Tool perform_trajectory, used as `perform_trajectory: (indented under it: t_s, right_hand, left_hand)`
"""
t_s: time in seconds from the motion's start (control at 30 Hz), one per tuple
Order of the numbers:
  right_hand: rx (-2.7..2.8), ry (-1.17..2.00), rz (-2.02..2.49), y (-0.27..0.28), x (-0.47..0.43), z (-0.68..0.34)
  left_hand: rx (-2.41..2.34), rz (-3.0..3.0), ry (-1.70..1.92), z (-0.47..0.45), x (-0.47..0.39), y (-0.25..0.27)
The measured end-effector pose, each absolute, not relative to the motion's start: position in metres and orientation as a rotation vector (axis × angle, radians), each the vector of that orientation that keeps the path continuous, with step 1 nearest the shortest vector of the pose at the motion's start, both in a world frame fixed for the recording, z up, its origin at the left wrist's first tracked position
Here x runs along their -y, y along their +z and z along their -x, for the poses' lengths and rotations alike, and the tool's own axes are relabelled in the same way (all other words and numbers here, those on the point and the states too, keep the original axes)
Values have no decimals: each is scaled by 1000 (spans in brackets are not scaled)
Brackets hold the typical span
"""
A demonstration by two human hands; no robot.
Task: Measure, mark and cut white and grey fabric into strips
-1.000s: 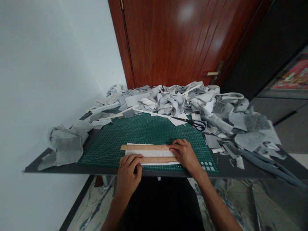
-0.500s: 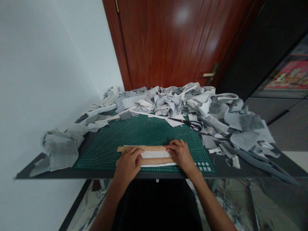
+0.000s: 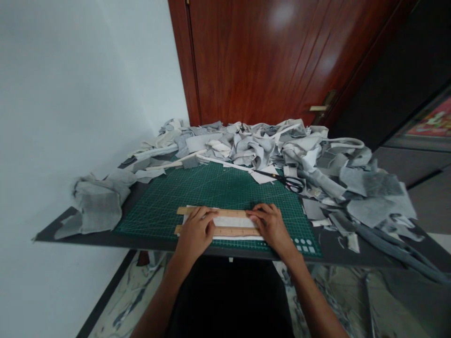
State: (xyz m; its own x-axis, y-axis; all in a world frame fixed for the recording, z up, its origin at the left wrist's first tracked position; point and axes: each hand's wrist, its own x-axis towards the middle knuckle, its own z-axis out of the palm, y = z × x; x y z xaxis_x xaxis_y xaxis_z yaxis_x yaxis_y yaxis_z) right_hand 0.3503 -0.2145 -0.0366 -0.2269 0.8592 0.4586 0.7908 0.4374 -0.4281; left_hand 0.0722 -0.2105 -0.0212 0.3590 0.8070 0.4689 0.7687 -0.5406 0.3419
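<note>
Two wooden rulers lie parallel across a strip of white fabric (image 3: 234, 222) on the green cutting mat (image 3: 218, 188). The far ruler (image 3: 230, 213) runs along the strip's upper side, and the near ruler (image 3: 232, 231) lies closer to the table's front edge. My left hand (image 3: 197, 230) bends over the left part of both rulers, its fingertips on the far one and its palm hiding part of the near one. At the right end, my right hand (image 3: 270, 226) pinches down on the far ruler and covers the near ruler's tip. Fabric under my palms is hidden.
Black-handled scissors (image 3: 292, 183) rest at the mat's far right. A heap of grey and white fabric scraps (image 3: 246, 148) lines the back of the dark table (image 3: 141, 240), with more cloth (image 3: 100, 206) at left. Behind stand a wooden door (image 3: 253, 61) and a white wall (image 3: 88, 94).
My view has turned and tilted slightly, so the table and door sit further right in the picture. Both hands stay on the rulers in nearly the same pose.
</note>
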Motion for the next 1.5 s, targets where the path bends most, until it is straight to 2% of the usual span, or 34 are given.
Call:
perform_trajectory:
  t_s: [0.43, 0.53, 0.67, 0.8, 0.9, 1.13, 1.33, 1.5]
  right_hand:
    - [1991, 268, 1392, -17, 205, -365]
    - [2022, 157, 1411, -14, 195, -385]
    - [1995, -152, 1552, -12, 172, -432]
    - [1879, -365, 1998, -15, 142, -489]
    - [1980, -282, 2129, -18, 125, -520]
    - [2063, -168, 2085, -11, 117, -535]
    - [1866, -409, 2061, -8, 118, -524]
    - [1776, -446, 2045, -7, 104, -523]
  left_hand:
    - [-1478, -2601, 942, -74, 214, -22]
    - [-1491, -2610, 948, -75, 215, -23]
    - [-1511, -2614, 939, -75, 215, -22]
    - [-1508, -2619, 945, -75, 216, -22]
    - [-1510, -2615, 957, -75, 216, -24]
    - [-1505, -2598, 950, -75, 217, -23]
    - [-1496, -2586, 962, -75, 218, -22]
    - [-1502, -2577, 949, -75, 218, -22]
